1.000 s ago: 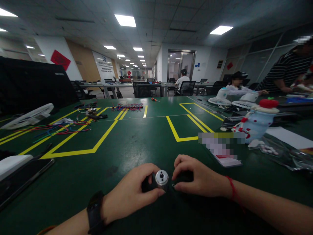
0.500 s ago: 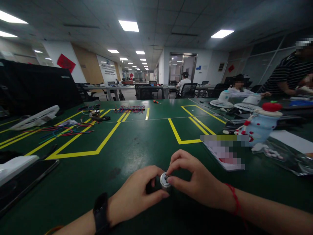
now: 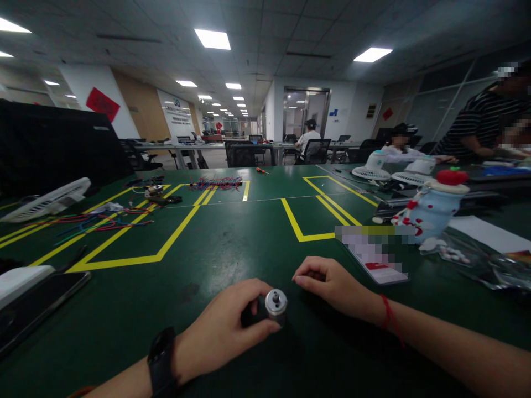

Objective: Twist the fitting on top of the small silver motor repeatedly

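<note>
Right hand (image 3: 332, 284) just came off the motor (image 3: 275, 303), fingers curled shut just beside it, so now only the left hand (image 3: 226, 329) pinches it on the tabletop (image 3: 232, 243).

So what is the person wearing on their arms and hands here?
Both forearms are bare, with no sleeves or gloves in view. The left hand has a wide black band, like a watch or fitness strap, around its wrist, with a hint of an orange band at the picture's lower edge. The right hand has a thin red string bracelet around its wrist. No rings are visible.
</note>
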`<action>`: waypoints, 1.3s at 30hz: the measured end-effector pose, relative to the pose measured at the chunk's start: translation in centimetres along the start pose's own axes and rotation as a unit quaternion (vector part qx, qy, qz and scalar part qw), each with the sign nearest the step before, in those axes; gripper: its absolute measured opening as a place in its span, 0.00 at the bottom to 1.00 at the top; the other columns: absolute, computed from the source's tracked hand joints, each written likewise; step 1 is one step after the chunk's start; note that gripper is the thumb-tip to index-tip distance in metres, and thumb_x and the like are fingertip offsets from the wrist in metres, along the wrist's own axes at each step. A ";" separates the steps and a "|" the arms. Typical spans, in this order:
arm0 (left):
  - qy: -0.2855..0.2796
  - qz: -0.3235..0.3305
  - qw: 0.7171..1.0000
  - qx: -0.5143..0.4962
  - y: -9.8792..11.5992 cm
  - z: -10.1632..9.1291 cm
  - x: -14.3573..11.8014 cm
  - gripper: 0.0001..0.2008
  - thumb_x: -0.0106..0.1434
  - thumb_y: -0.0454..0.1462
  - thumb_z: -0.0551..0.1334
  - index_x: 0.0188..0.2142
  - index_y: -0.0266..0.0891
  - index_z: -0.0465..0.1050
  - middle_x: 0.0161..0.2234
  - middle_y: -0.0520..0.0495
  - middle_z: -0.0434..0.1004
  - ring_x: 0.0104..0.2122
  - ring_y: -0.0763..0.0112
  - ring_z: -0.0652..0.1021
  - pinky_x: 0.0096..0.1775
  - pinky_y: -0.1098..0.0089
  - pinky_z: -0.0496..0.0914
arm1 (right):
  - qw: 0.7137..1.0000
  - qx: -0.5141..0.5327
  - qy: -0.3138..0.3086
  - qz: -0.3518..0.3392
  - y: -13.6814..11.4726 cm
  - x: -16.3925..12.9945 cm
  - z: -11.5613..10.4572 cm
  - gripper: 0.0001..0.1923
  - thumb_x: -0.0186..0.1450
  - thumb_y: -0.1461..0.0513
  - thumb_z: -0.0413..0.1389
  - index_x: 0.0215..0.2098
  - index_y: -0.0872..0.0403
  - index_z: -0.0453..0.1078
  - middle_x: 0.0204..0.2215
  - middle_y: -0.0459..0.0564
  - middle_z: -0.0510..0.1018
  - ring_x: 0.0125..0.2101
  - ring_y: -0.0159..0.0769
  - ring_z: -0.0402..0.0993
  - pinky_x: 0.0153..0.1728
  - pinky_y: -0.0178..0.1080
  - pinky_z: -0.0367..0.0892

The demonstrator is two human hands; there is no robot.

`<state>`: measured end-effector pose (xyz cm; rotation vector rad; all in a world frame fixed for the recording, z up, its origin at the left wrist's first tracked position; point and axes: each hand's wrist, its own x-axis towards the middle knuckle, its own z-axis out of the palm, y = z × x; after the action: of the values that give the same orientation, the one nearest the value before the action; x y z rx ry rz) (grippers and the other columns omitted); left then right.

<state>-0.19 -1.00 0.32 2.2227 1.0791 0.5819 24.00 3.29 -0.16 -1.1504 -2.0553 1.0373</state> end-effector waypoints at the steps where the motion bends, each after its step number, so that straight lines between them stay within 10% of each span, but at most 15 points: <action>1: 0.000 0.001 1.000 0.000 0.0 0.0 0.0 0.09 0.62 0.37 0.65 0.42 0.42 0.70 0.35 0.53 0.71 0.31 0.69 0.69 0.33 0.71 0.62 | 1.000 -0.008 0.003 -0.002 0.0 0.0 0.0 0.09 0.64 0.59 0.56 0.35 0.56 0.74 0.33 0.48 0.76 0.32 0.33 0.71 0.31 0.35 0.65; 14: -0.002 0.008 1.000 0.010 -0.5 0.2 0.2 0.09 0.62 0.39 0.64 0.42 0.41 0.69 0.34 0.52 0.70 0.31 0.69 0.70 0.33 0.71 0.63 | 0.979 -0.038 0.013 -0.200 -4.2 -0.7 1.7 0.05 0.62 0.64 0.59 0.38 0.52 0.75 0.39 0.48 0.72 0.40 0.34 0.69 0.42 0.36 0.65; 20: -0.002 0.002 1.000 0.004 -0.2 0.1 0.2 0.10 0.62 0.39 0.65 0.42 0.41 0.69 0.34 0.52 0.72 0.31 0.69 0.70 0.33 0.71 0.63 | 0.985 0.004 0.059 -0.162 -3.5 -0.4 0.8 0.04 0.65 0.61 0.57 0.37 0.53 0.74 0.35 0.47 0.72 0.35 0.32 0.69 0.35 0.35 0.65; 29: 0.001 0.006 1.000 -0.012 0.0 -0.1 -0.1 0.08 0.61 0.37 0.64 0.40 0.41 0.70 0.34 0.52 0.72 0.32 0.69 0.70 0.33 0.72 0.63 | 0.976 -0.128 -0.129 -0.124 -1.5 -1.7 -0.1 0.03 0.61 0.64 0.61 0.35 0.53 0.75 0.41 0.49 0.72 0.42 0.37 0.68 0.44 0.40 0.65; 39: 0.002 -0.003 1.000 0.001 -0.1 0.1 -0.1 0.06 0.60 0.37 0.63 0.37 0.40 0.69 0.32 0.53 0.70 0.30 0.70 0.69 0.31 0.72 0.62 | 0.973 -0.169 -0.044 -0.148 -0.8 -0.2 1.5 0.12 0.63 0.64 0.57 0.45 0.51 0.74 0.40 0.50 0.71 0.39 0.36 0.68 0.39 0.38 0.64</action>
<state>-0.21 -1.02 0.16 2.2200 1.0873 0.5848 22.58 2.33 -0.36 -0.9242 -2.4502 0.6188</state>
